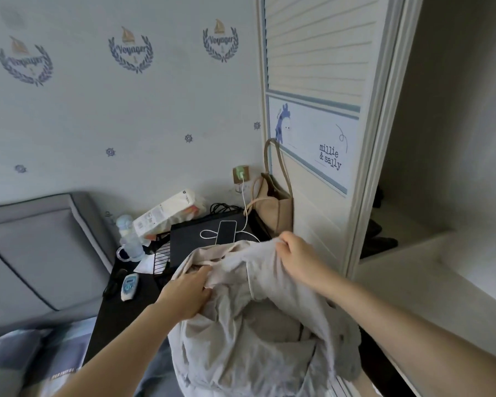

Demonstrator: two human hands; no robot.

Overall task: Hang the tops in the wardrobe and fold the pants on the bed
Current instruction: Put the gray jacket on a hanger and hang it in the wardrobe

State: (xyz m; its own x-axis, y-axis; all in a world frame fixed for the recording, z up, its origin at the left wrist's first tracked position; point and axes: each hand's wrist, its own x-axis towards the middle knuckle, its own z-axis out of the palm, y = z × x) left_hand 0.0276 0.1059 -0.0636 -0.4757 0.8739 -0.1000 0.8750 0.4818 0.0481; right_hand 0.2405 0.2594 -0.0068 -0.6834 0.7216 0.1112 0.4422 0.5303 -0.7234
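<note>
A pale beige-grey garment (252,333) hangs crumpled in front of me, held up between both hands. My left hand (186,296) grips a fold near its upper edge. My right hand (295,257) pinches the top of the cloth higher and further right. Whether it is a top or pants I cannot tell. The wardrobe (441,167) stands on the right with its sliding door (321,116) pushed left, showing an open pale interior and a shelf. The bed (26,353) with a checked cover lies at the lower left.
A black bedside table (121,316) stands below the garment, crowded with a phone (226,232) on a white cable, a laptop, a wire rack, a baby bottle, a box and a thermometer. A tan tote bag (275,207) leans against the wardrobe door. A grey padded headboard (40,253) is on the left.
</note>
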